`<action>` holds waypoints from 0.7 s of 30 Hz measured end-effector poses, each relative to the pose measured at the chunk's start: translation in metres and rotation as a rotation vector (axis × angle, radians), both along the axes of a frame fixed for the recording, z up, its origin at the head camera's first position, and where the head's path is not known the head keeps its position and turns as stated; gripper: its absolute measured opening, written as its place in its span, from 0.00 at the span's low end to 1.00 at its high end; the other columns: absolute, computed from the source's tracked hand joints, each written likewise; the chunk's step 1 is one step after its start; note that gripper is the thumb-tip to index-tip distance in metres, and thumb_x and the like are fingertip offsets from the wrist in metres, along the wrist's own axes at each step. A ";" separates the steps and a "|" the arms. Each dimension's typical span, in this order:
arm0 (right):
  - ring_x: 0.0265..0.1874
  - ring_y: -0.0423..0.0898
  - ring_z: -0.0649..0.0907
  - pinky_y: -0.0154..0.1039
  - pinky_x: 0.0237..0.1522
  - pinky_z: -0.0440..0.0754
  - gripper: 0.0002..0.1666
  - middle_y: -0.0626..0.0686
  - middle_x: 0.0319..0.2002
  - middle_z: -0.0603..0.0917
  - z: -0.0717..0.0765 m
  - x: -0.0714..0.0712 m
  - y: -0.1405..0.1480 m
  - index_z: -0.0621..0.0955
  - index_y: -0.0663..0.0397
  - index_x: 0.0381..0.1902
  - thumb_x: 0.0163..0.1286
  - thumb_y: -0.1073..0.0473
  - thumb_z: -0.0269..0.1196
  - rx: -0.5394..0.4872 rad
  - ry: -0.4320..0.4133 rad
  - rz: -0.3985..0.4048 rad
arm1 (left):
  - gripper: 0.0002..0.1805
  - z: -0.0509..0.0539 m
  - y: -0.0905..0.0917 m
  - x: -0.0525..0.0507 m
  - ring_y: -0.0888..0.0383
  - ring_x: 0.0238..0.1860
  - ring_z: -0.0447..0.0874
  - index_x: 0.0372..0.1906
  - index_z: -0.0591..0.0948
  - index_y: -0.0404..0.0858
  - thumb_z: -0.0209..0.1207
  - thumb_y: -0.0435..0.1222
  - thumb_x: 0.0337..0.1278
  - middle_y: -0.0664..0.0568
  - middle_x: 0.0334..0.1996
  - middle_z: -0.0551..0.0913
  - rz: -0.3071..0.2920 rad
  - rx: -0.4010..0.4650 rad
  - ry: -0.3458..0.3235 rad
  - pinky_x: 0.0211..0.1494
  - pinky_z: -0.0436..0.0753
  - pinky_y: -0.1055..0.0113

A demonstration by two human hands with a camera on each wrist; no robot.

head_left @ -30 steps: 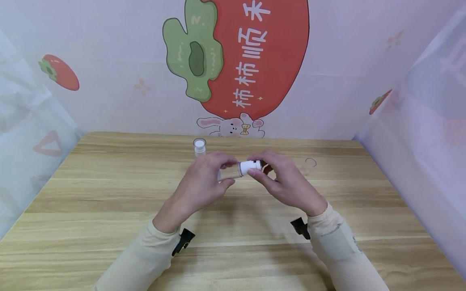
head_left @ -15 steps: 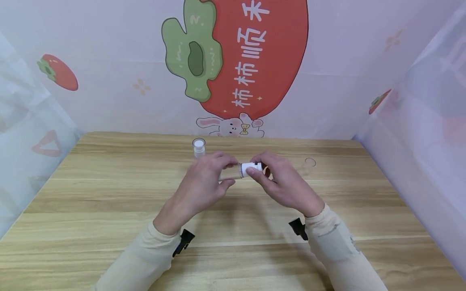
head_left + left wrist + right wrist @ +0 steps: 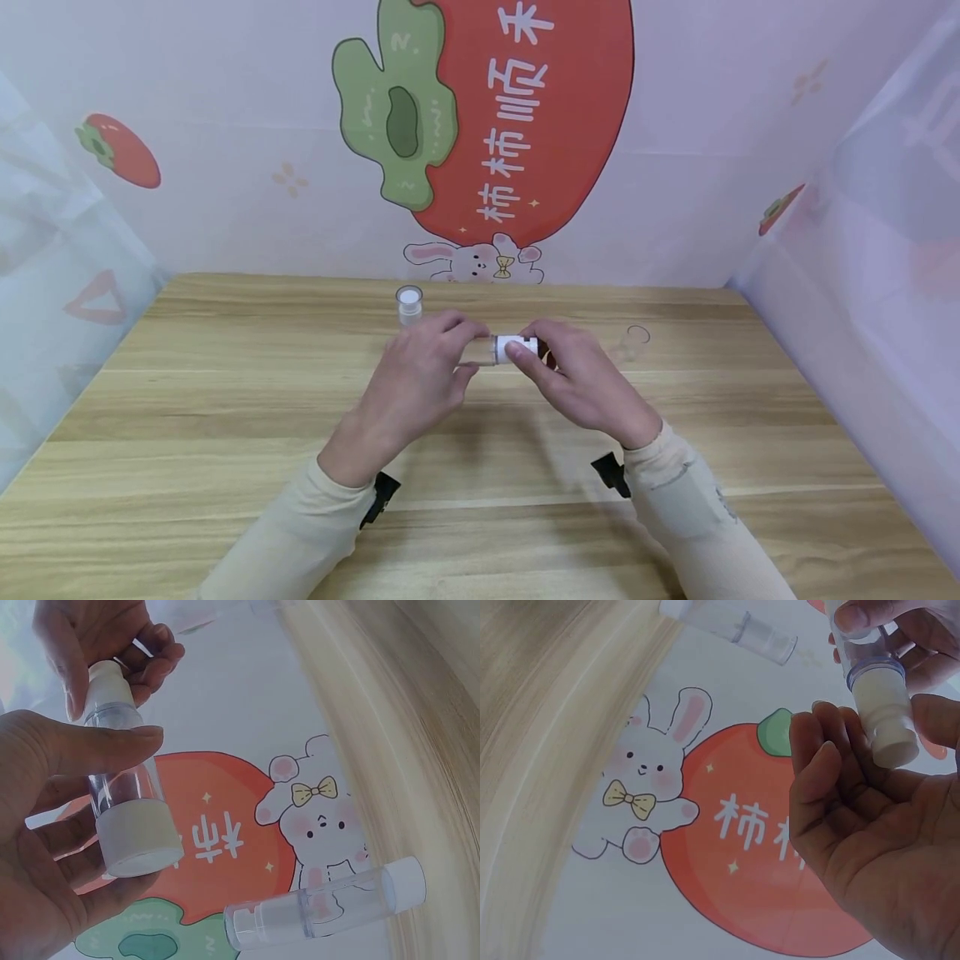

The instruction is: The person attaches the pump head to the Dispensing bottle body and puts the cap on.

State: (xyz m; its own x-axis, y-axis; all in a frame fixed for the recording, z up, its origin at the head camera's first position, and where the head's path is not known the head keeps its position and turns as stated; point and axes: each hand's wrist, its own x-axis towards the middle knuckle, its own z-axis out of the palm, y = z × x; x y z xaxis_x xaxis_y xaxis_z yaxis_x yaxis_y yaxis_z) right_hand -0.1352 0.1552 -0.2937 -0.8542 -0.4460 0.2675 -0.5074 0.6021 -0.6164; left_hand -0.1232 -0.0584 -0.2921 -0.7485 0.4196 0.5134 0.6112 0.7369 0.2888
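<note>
A clear pump bottle (image 3: 139, 836) with a white base lies sideways between my hands, above the table. Around its transparent body my left hand (image 3: 420, 367) curls, thumb on one side and fingers on the other. The bottle's white pump top (image 3: 881, 701) points right, and my right hand (image 3: 585, 375) holds it with thumb and fingers. In the head view the right thumb rests across the white collar, and the right fingertips are partly hidden behind it. A second, similar bottle (image 3: 409, 307) stands upright behind my left hand, with a clear cap over its white top.
A small transparent cap (image 3: 637, 336) is on the wooden table (image 3: 480, 533) to the right of my right hand; its outline is faint. A printed cloth backdrop (image 3: 225, 208) rises at the table's back edge, and cloth sides flank it left and right.
The held bottle has turned slightly to lie more level. My right hand has shifted a little left and down, its thumb further over the white collar. The standing bottle and loose cap stay put.
</note>
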 end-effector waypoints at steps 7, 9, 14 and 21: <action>0.33 0.42 0.79 0.41 0.35 0.80 0.13 0.43 0.34 0.81 0.001 -0.002 0.005 0.82 0.48 0.48 0.77 0.47 0.60 0.007 -0.010 0.005 | 0.22 0.000 -0.002 -0.001 0.50 0.46 0.84 0.49 0.86 0.38 0.78 0.28 0.44 0.49 0.45 0.86 0.006 0.024 -0.033 0.46 0.85 0.55; 0.37 0.41 0.79 0.42 0.39 0.80 0.16 0.42 0.37 0.82 0.002 -0.003 0.007 0.81 0.48 0.52 0.76 0.46 0.61 0.006 -0.003 0.005 | 0.23 0.001 -0.003 -0.001 0.51 0.46 0.84 0.49 0.86 0.38 0.78 0.29 0.44 0.50 0.46 0.86 0.013 0.037 -0.065 0.46 0.85 0.55; 0.43 0.41 0.81 0.44 0.42 0.80 0.21 0.42 0.42 0.84 0.006 -0.004 0.015 0.80 0.50 0.57 0.74 0.45 0.63 0.004 -0.007 -0.011 | 0.22 -0.001 -0.004 -0.004 0.53 0.46 0.84 0.50 0.85 0.39 0.77 0.30 0.46 0.51 0.47 0.86 0.036 0.076 -0.146 0.46 0.84 0.54; 0.43 0.45 0.81 0.45 0.45 0.80 0.24 0.48 0.44 0.83 0.009 -0.014 0.032 0.79 0.57 0.59 0.77 0.46 0.60 0.040 0.019 -0.101 | 0.23 -0.004 -0.007 -0.008 0.52 0.44 0.86 0.50 0.85 0.36 0.77 0.29 0.45 0.48 0.45 0.87 0.046 0.200 -0.223 0.48 0.83 0.53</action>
